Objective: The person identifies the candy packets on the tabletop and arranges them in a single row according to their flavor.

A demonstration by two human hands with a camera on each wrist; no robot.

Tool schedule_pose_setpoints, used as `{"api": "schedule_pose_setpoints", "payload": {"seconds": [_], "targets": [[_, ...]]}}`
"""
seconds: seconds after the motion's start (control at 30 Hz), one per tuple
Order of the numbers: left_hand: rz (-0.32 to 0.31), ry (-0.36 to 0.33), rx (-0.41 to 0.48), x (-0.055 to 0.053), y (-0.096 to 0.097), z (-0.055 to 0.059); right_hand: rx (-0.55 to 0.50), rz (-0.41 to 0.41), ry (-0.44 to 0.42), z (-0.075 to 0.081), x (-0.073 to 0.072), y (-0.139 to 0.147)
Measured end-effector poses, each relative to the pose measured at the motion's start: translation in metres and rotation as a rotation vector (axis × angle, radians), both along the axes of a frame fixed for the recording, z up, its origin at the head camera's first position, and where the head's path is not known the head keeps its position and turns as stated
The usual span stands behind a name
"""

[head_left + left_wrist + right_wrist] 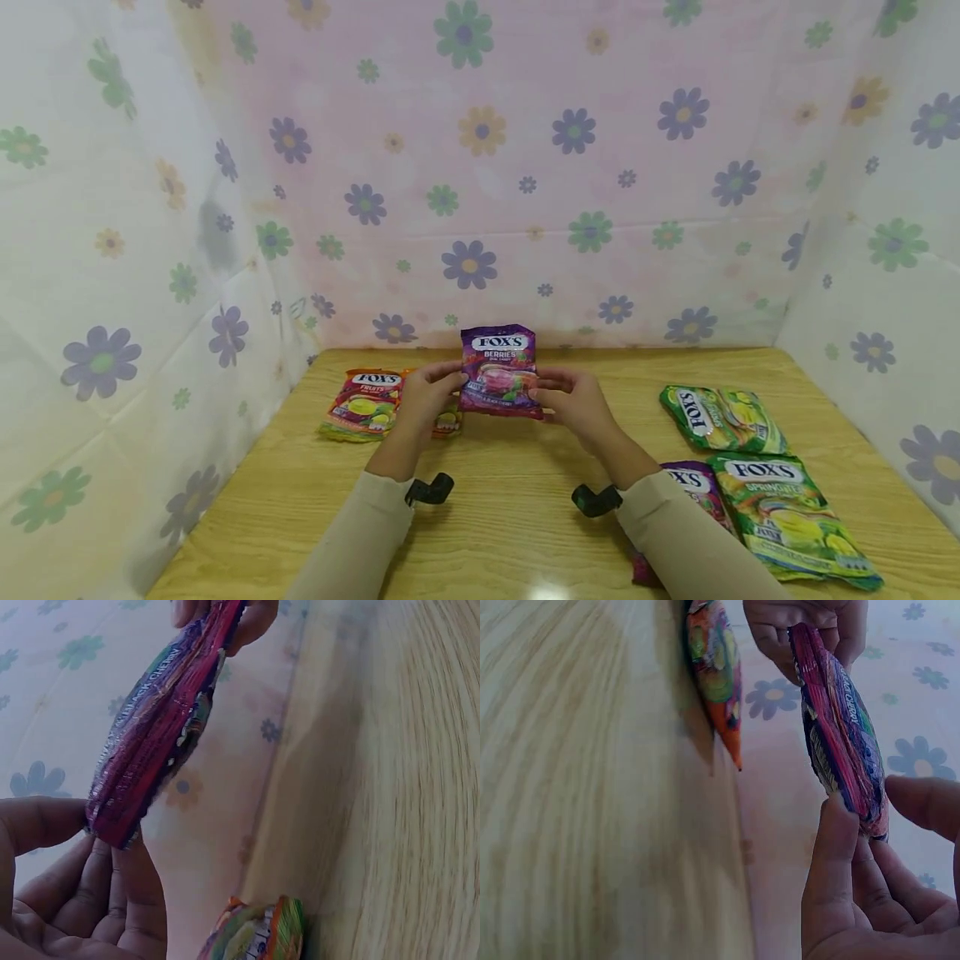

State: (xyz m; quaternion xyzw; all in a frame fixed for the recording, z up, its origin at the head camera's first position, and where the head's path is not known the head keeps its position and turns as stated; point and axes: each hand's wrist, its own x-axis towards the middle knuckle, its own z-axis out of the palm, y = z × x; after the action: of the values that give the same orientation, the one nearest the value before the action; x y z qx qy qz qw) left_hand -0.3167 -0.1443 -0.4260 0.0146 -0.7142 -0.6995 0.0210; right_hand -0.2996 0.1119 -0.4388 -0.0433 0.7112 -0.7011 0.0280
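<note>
A purple bag of Fox's Berries candy [498, 371] is held up over the far middle of the table, its printed front facing the head camera. My left hand [426, 400] pinches its left edge between thumb and fingers. At the opposite edge, my right hand [581, 408] pinches it the same way. Both wrist views show the bag [157, 727] from its crimped bottom edge, raised off the wood. In the right wrist view, thumb and fingertips [836, 814] grip the near end of the bag.
Behind my left hand lie a red Fox's Fruits bag [363, 407] and an orange-edged bag [447, 422], partly covered. On the right are two green bags, one farther back [723, 421] and one nearer [795, 521], beside another purple bag [701, 492] under my right sleeve. Flowered cloth [517, 208] surrounds the table.
</note>
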Motion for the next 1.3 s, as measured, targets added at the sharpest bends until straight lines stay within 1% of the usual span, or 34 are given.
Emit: {"api": "schedule_pose_setpoints", "payload": {"seconds": [0.13,0.23,0.33,0.5,0.7,0.8,0.93,1.07,1.3], "targets": [[0.006,-0.017,-0.068,-0.003,-0.003,-0.005,-0.006,0.028,-0.026,-0.008,0.000,-0.003],[0.011,-0.029,-0.124,-0.004,-0.004,-0.008,0.018,0.027,-0.046,-0.011,0.001,-0.005],[0.019,-0.026,-0.163,-0.005,-0.005,-0.010,0.042,0.043,-0.050,-0.011,0.001,-0.006],[0.009,-0.014,-0.201,-0.006,-0.007,-0.013,0.063,0.084,-0.041,-0.012,0.002,-0.004],[-0.004,-0.002,-0.238,-0.006,-0.007,-0.017,0.084,0.106,-0.032,-0.017,0.001,-0.001],[-0.010,-0.009,-0.245,-0.006,-0.007,-0.019,0.089,0.118,-0.048,-0.018,0.001,-0.001],[-0.024,-0.022,-0.277,-0.007,-0.008,-0.021,0.116,0.123,-0.069,-0.018,0.002,-0.002],[-0.036,-0.030,-0.321,-0.008,-0.008,-0.025,0.154,0.130,-0.068,-0.019,0.003,-0.002],[-0.031,-0.034,-0.353,-0.010,-0.009,-0.027,0.170,0.161,-0.059,-0.020,0.003,-0.002]]}}
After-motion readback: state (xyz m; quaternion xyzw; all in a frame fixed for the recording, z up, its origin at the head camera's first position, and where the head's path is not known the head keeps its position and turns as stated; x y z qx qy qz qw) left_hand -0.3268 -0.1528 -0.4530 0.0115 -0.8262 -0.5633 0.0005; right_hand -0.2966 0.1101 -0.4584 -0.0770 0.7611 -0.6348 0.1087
